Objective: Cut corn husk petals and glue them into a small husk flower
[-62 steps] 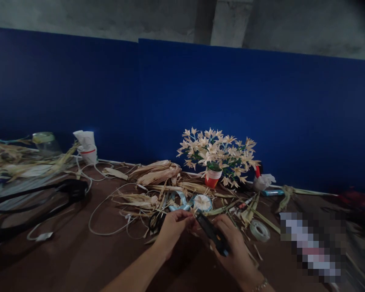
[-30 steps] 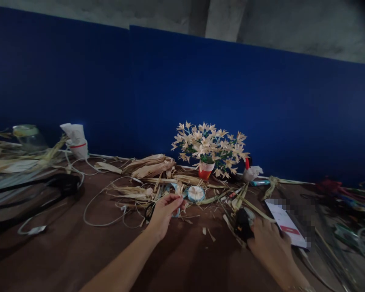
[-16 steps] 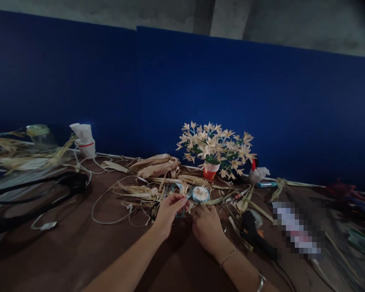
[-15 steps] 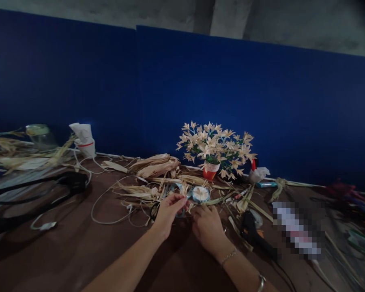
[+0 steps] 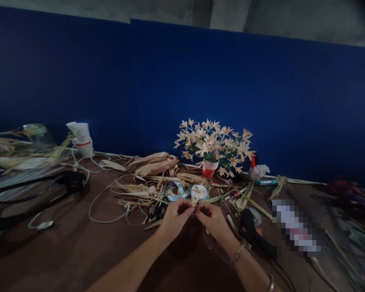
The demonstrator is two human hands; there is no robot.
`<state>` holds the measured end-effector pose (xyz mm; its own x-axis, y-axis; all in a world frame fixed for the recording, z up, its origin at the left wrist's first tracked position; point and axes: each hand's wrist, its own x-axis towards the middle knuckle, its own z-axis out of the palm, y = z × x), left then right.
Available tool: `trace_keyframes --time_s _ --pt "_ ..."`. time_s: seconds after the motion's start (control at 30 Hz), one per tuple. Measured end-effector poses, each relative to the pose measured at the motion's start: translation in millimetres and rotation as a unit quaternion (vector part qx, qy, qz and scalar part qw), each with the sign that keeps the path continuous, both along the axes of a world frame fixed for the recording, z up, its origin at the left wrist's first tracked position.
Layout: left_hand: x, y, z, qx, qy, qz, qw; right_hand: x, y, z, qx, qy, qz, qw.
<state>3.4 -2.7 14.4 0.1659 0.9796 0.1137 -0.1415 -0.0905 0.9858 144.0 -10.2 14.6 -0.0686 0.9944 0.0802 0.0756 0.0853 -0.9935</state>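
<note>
- The left hand comes in from 7 o'clock and meets the right over the brown counter; its fingers are curled and pinched shut on a small pale dried-leaf piece, just in front of the heap of dried tan husk strips.
- The small piece sits between the two sets of fingertips, at 6 o'clock from the round pale flower with a light-blue rim and the light-blue ribbon loop.
- The right hand enters from 5 o'clock, bracelet at the wrist, fingers closed on the same piece from the other side.
- My judgement: for pressing or folding so small a piece, keep the pinch light and even, both wrists low near the counter, and work it a little at a time so the dry leaf does not split.
- The black glue gun lies at 3 o'clock from the right hand, near but apart; keep sleeves and scraps off its nozzle.
- Hard to make out: the piece is mostly covered by fingertips, so its shape and any fold cannot be told. The light is dim, the heap tangles with white cords, and a pixelated patch hides something at far right.
</note>
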Motion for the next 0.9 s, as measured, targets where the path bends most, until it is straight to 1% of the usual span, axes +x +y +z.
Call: trace_keyframes --time_s 0.1,0.2,0.27,0.37,0.47,0.57,0.67,0.7,0.73,0.77,0.83,0.87,0.9 --pt "1 -1 -1.8 -0.05 -0.073 -0.026 0.996 -2 -2 -1.7 -0.057 0.073 0.029 0.995" --pt "3 -2 -3.7 -0.107 -0.169 -0.057 0.978 -3 -4 -4.7 -0.123 0.198 0.08 0.969" --pt "4 -3 -4.3 -0.134 -0.215 -0.065 0.965 -3 -4 -7.6 -0.135 0.257 0.101 0.952" --pt "5 -4 -3.9 -0.163 -0.26 -0.076 0.949 -1 -3 -12.3 -0.132 0.29 0.127 0.939" --pt "4 -5 -2.6 -0.17 -0.277 -0.089 0.941 0 -3 -15.3 -0.131 0.303 0.15 0.932" --pt "3 -6 -0.9 -0.176 -0.287 -0.099 0.936 2 -4 -14.3 -0.133 0.315 0.166 0.925" --pt "1 -4 -0.7 -0.204 -0.305 -0.101 0.925 7 -3 -10.4 -0.131 0.328 0.179 0.918" --pt "0 -2 -1.2 -0.219 -0.312 -0.095 0.92 9 -3 -9.2 -0.12 0.322 0.171 0.923" --pt "-2 -1 -2.1 -0.235 -0.315 -0.086 0.916 11 -2 -8.3 -0.099 0.305 0.154 0.934" --pt "-3 1 -3.1 -0.248 -0.315 -0.075 0.913 12 -1 -7.6 -0.067 0.272 0.127 0.951" --pt "-4 4 -5.5 -0.268 -0.301 -0.057 0.913 14 0 -7.0 0.03 0.158 0.061 0.985" --pt "-4 5 -6.5 -0.273 -0.291 -0.055 0.915 13 0 -6.7 0.086 0.087 0.032 0.992" --pt "-4 5 -7.2 -0.273 -0.284 -0.057 0.917 12 -1 -6.4 0.143 0.017 0.014 0.989"
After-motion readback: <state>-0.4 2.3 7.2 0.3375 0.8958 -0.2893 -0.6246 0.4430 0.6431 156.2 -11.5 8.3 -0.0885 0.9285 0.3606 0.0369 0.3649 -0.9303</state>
